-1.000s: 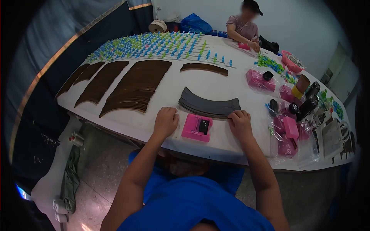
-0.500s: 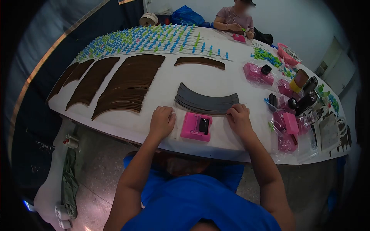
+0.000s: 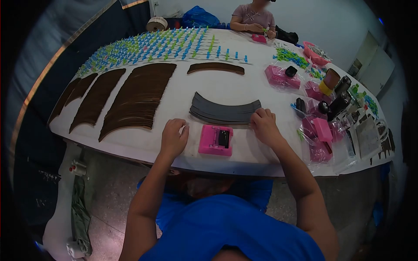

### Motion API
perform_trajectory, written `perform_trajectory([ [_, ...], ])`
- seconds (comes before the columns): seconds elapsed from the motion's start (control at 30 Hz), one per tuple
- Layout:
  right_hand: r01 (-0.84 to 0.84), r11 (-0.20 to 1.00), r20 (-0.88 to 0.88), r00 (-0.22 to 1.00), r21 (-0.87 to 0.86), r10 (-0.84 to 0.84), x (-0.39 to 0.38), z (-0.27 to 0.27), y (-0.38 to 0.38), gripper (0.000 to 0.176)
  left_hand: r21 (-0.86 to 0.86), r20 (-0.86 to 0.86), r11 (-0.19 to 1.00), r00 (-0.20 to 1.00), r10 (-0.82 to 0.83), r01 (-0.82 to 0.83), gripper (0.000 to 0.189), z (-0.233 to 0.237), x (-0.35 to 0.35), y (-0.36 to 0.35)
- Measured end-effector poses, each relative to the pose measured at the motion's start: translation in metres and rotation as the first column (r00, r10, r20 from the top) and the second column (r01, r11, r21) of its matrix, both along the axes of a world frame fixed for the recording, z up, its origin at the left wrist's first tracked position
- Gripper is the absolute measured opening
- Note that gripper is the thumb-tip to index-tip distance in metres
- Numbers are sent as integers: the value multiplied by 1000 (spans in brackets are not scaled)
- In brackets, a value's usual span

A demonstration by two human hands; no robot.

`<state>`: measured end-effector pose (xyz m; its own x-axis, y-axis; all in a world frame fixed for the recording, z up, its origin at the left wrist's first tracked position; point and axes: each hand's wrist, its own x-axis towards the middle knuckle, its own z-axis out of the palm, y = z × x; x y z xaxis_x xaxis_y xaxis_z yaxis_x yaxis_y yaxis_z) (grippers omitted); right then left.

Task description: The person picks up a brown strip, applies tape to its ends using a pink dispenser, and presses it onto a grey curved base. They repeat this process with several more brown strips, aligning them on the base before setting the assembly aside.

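Observation:
A stack of curved dark grey strips (image 3: 224,109) lies on the white-covered table in front of me. At its right end, my right hand (image 3: 266,127) has its fingers bent and closed on the edge of a strip. My left hand (image 3: 175,137) rests on the table with curled fingers, thumb close to the forefinger, and nothing shows in it. Between my hands sits a pink block-shaped device (image 3: 210,148) with a black roller-like part (image 3: 224,138), just below the grey strips and touched by neither hand.
Overlapping brown curved strips (image 3: 141,98) fan out at left; another brown stack (image 3: 215,68) lies farther back. Rows of blue and green clips (image 3: 143,50) stand behind. Pink devices, bottles and plastic bags (image 3: 322,130) crowd the right. A person (image 3: 254,19) sits across, hands at work.
The view has shifted slightly, so the table things appear a little farther left. My right hand's fingers are bent more at the strips' end. My left hand stays beside the pink device.

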<state>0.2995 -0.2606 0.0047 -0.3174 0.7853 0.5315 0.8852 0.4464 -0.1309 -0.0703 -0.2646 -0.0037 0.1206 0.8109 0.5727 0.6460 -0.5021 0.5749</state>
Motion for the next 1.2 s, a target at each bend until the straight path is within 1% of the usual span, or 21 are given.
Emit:
perform_trajectory([
  [0.1, -31, 999, 18, 999, -29, 31, -10, 23, 2, 17, 85, -15, 996, 1000, -3, 4, 15, 27, 8, 1],
  [0.13, -75, 995, -22, 997, -59, 74, -18, 36, 3, 16, 79, -13, 997, 1000, -2, 3, 15, 41, 16, 1],
  [0.2, -123, 987, -65, 991, -107, 116, -38, 64, -4, 15, 146, -86, 975, 984, -157, 168, 16, 71, 36, -1],
  [0.23, -205, 972, -128, 973, -115, 190, -52, 82, -9, 14, 132, -83, 977, 984, -155, 165, 16, 81, 48, 0],
  [0.27, -285, 951, -192, 946, -119, 260, -63, 94, -14, 14, 213, -141, 942, 962, -235, 261, 13, 89, 60, 2],
  [0.3, -290, 947, -196, 945, -135, 262, -70, 101, -17, 14, 287, -204, 890, 930, -306, 355, 10, 94, 67, 3],
  [0.33, -327, 943, -213, 928, -70, 306, -77, 106, -20, 13, 273, -199, 896, 931, -305, 351, 10, 98, 71, 1],
  [0.37, -359, 933, -227, 909, -3, 349, -81, 108, -23, 13, 174, -271, 914, 910, -315, 368, 9, 102, 73, 0],
  [0.4, -362, 932, -229, 908, -14, 350, -81, 109, -26, 13, 75, -339, 924, 881, -330, 375, 9, 105, 73, 0],
  [0.43, -350, 935, -295, 900, -53, 320, -79, 110, -29, 13, 68, -334, 926, 883, -331, 372, 9, 107, 70, 1],
  [0.47, -339, 936, -358, 889, -94, 286, -76, 109, -30, 12, 73, -381, 924, 866, -323, 377, 8, 109, 67, 2],
  [0.53, -354, 928, -367, 883, -115, 292, -67, 99, -28, 12, 72, -422, 923, 850, -315, 378, 8, 112, 60, 5],
  [0.6, -371, 918, -379, 876, -138, 297, -62, 89, -25, 12, 83, -532, 915, 794, -295, 395, 3, 113, 54, 6],
  [0.63, -375, 907, -364, 885, -191, 289, -61, 86, -25, 12, 75, -527, 917, 796, -297, 392, 3, 112, 52, 8],
  [0.7, -378, 891, -349, 894, -251, 281, -61, 80, -24, 13, 137, -647, 878, 712, -271, 459, 4, 112, 51, 12],
  [0.83, -423, 846, -337, 888, -324, 314, -71, 75, -18, 12, 82, -655, 871, 685, -319, 484, 4, 118, 50, 15],
  [0.9, -436, 828, -337, 885, -352, 322, -73, 71, -15, 11, 77, -716, 848, 621, -319, 524, 6, 122, 50, 16],
  [0.93, -450, 828, -327, 879, -334, 346, -74, 66, -12, 12, 73, -714, 852, 624, -318, 518, 6, 125, 51, 15],
  [1.0, -467, 825, -319, 872, -319, 370, -76, 60, -11, 13, 22, -804, 877, 530, -270, 480, 9, 129, 54, 14],
  [1.1, -449, 828, -323, 881, -336, 346, -81, 56, -12, 14, -26, -818, 882, 497, -289, 470, 10, 133, 57, 12],
  [1.2, -443, 827, -342, 880, -345, 329, -84, 55, -13, 12, -13, -824, 875, 491, -284, 483, 9, 132, 58, 13],
])
